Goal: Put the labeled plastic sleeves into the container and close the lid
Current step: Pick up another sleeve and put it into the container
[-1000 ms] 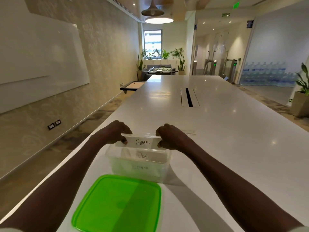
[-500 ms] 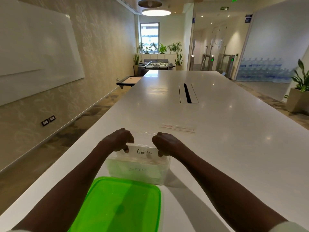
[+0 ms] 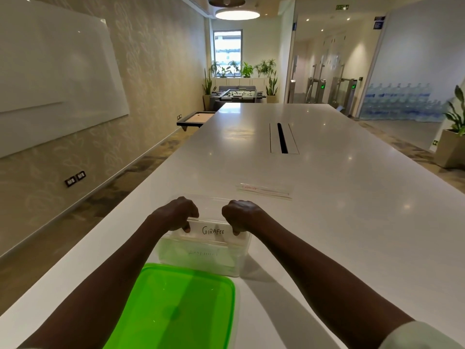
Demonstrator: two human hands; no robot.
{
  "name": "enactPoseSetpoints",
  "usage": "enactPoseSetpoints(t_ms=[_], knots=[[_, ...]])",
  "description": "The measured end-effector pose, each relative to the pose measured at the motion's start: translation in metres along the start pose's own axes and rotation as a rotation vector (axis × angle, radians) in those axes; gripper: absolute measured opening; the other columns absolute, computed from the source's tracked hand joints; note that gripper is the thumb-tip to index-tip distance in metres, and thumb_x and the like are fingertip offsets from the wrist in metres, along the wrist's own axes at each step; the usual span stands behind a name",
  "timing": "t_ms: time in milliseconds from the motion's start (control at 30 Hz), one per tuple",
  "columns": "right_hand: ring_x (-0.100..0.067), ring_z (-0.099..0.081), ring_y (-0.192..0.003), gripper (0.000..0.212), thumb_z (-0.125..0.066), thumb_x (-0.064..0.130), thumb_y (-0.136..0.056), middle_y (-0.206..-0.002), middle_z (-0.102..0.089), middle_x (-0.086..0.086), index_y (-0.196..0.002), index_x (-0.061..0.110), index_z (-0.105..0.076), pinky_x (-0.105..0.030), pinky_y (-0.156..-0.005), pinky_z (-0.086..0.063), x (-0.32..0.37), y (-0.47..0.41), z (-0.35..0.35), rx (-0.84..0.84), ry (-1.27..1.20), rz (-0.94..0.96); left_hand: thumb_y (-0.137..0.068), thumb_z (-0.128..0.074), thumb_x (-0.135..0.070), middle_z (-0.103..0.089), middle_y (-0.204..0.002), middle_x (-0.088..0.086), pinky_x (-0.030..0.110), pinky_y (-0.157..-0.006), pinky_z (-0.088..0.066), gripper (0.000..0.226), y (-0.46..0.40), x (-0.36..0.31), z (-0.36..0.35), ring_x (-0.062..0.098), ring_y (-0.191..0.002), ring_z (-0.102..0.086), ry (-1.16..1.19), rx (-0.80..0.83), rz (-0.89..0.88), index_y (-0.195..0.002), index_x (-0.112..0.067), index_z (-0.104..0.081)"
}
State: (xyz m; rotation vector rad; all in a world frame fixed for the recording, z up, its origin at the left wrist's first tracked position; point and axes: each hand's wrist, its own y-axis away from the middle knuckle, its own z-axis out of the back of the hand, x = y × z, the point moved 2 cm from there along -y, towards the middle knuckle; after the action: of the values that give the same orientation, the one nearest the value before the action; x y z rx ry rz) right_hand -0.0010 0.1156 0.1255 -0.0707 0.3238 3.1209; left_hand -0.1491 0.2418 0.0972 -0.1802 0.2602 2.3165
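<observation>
Because not needed until the end, green lid (image 3: 181,306) parked flat on the bench (image 3: 352,222), nearest, just short of the hands. Beyond it, clear soft-walled container (image 3: 206,258) under both hands. Left hand (image 3: 177,212) and right hand (image 3: 240,215) pinching opposite top corners of the thin, glossy "GIRAFEE" sleeve (image 3: 213,231), kept upright, likely to slot in on edge. Farther right, another flat sleeve (image 3: 264,190) apparently waiting.

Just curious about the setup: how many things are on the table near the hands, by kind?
Clear container: 1
Green lid: 1
Sleeve marked GIRAFEE, held by both hands in the container: 1
Sleeve lying on the table: 1
Total: 4; others inside the container are too faint to count.
</observation>
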Motion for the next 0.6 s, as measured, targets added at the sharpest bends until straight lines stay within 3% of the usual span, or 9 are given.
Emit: enactPoseSetpoints(t_ms=[100,200,267,367,500,600], knots=[[-0.022,-0.061,-0.083,0.028,-0.076,0.015,-0.081,-0.106,-0.066,-0.010,-0.104,0.005,-0.063,-0.032,-0.066,-0.052,-0.005,0.004,0.004,-0.078,-0.050,0.009,-0.068,-0.081,0.001,-0.070,-0.114,0.008,0.026,-0.087,-0.053,0.050,0.001,-0.004,0.008,0.018,-0.100,-0.067,0.053,-0.036,0.006,-0.116,-0.006,-0.067],[-0.017,-0.054,-0.067,0.019,-0.075,0.016,-0.082,-0.095,-0.064,-0.009,-0.090,0.005,-0.062,-0.025,-0.052,-0.043,-0.014,0.009,0.014,-0.234,-0.136,0.005,-0.073,-0.079,-0.005,-0.075,-0.098,0.007,0.019,-0.074,-0.052,0.029,0.001,-0.016,0.027,0.009,-0.077,-0.068,0.083,-0.129,-0.023,-0.102,-0.010,-0.073],[-0.022,-0.059,-0.073,0.021,-0.074,0.019,-0.082,-0.099,-0.063,-0.011,-0.091,0.005,-0.063,-0.029,-0.057,-0.049,-0.021,0.015,0.023,-0.328,-0.184,-0.007,-0.075,-0.078,-0.012,-0.075,-0.086,0.002,0.017,-0.067,-0.049,0.016,0.003,-0.029,0.042,0.005,-0.069,-0.064,0.078,-0.250,-0.075,-0.091,-0.014,-0.076],[-0.031,-0.065,-0.088,0.027,-0.073,0.025,-0.082,-0.105,-0.064,-0.013,-0.102,0.007,-0.068,-0.042,-0.076,-0.057,-0.036,0.029,0.034,-0.408,-0.221,-0.026,-0.079,-0.074,-0.016,-0.074,-0.077,-0.002,0.022,-0.073,-0.052,0.008,0.002,-0.052,0.060,0.008,-0.068,-0.065,0.096,-0.438,-0.150,-0.086,-0.017,-0.077],[-0.031,-0.068,-0.086,0.024,-0.072,0.026,-0.084,-0.096,-0.071,-0.014,-0.095,0.004,-0.072,-0.042,-0.077,-0.058,-0.064,0.054,0.042,-0.474,-0.233,-0.065,-0.083,-0.064,-0.012,-0.070,-0.066,-0.005,0.004,-0.062,-0.043,0.012,-0.008,-0.087,0.068,0.001,-0.061,-0.066,0.277,-0.561,-0.141,-0.084,-0.015,-0.075],[-0.030,-0.069,-0.086,0.023,-0.073,0.024,-0.083,-0.094,-0.073,-0.014,-0.097,0.006,-0.074,-0.040,-0.078,-0.058,-0.091,0.075,0.044,-0.523,-0.295,-0.119,-0.087,-0.060,-0.010,-0.072,-0.071,0.000,0.011,-0.070,-0.052,0.015,-0.019,-0.115,0.068,0.004,-0.063,-0.068,0.391,-0.584,-0.128,-0.090,-0.010,-0.075]])
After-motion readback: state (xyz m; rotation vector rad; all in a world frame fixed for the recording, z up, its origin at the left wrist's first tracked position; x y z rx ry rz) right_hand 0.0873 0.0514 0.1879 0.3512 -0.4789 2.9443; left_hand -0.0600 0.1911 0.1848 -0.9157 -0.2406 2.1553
